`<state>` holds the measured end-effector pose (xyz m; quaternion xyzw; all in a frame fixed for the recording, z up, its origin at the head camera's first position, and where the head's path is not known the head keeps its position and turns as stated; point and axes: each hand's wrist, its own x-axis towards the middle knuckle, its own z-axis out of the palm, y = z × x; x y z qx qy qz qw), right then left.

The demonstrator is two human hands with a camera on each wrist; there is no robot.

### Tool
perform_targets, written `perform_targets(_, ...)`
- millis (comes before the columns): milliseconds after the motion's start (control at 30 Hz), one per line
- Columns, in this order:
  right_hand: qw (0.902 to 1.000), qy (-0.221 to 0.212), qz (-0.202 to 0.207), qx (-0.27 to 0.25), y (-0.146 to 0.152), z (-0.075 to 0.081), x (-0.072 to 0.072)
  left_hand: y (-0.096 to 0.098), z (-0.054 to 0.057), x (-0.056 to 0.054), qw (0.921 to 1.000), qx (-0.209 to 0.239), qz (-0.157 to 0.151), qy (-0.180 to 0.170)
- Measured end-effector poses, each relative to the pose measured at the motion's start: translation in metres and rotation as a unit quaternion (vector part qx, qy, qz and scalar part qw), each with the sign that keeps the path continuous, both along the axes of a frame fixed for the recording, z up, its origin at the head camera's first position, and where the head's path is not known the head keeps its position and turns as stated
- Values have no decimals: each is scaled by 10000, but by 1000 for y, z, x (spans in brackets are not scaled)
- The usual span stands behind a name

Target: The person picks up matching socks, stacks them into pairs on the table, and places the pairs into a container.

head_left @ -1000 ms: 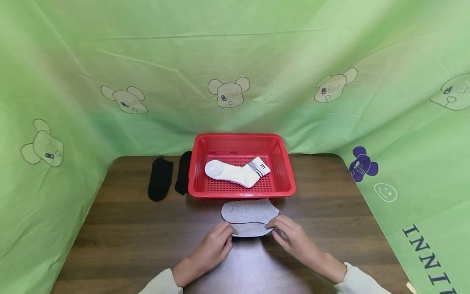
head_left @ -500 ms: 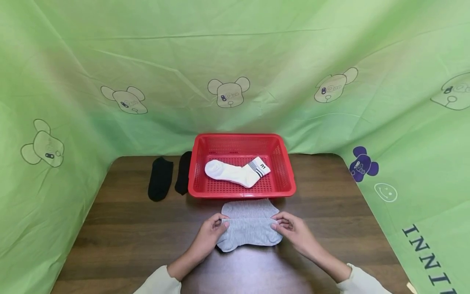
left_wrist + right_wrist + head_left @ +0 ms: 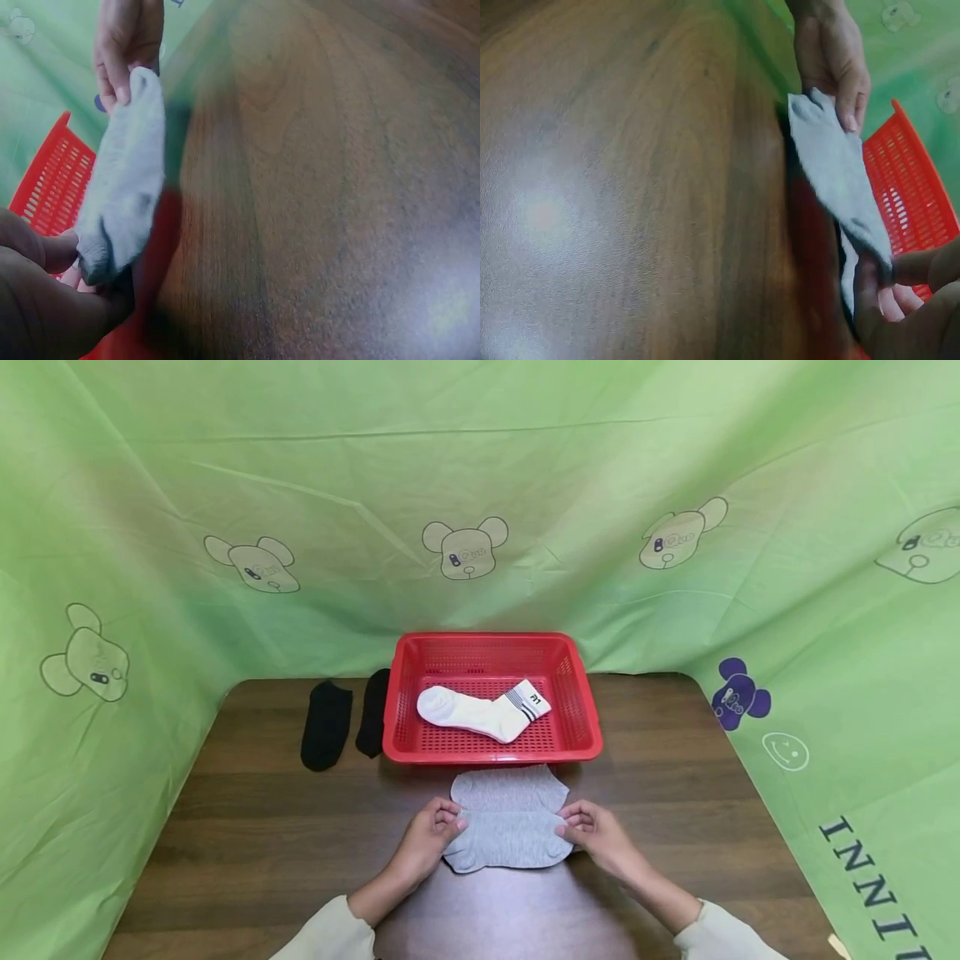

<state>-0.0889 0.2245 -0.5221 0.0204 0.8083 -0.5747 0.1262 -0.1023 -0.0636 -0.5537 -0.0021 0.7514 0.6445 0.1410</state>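
A light grey ankle sock is stretched between my two hands in the head view. My left hand pinches its left end between thumb and fingers; my right hand pinches the right end the same way. Behind it a second grey sock lies flat on the table, its near part covered by the held one. Both wrist views show the held sock raised over the wood, with the thumbs on its near face. In the right wrist view a strip of grey cloth shows under the sock.
A red plastic basket stands just behind the grey socks, with a white striped sock inside. To its left lie two black socks, one right beside the basket wall. Green printed cloth hangs around the brown wooden table.
A second ago the hands held the near grey sock's edge low on the table. They have lifted and spread it, so its broad face shows and overlaps the far sock. Since half a second ago little has moved.
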Motion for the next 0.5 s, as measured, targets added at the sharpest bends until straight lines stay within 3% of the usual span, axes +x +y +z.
perform_targets(167,9999,133,43,85,-1,-8,-2,2,2,0,9983,-484,-190,245)
perform_targets(267,9990,243,53,372,0,-11,-2,4,3,2,9930,-992,-293,579)
perform_targets(367,9960,349,2,827,1,-15,-2,6,3,4,9842,-1507,-264,887)
perform_targets(500,9872,636,-108,1457,2,-21,-3,6,4,8,9666,-2185,-222,1320)
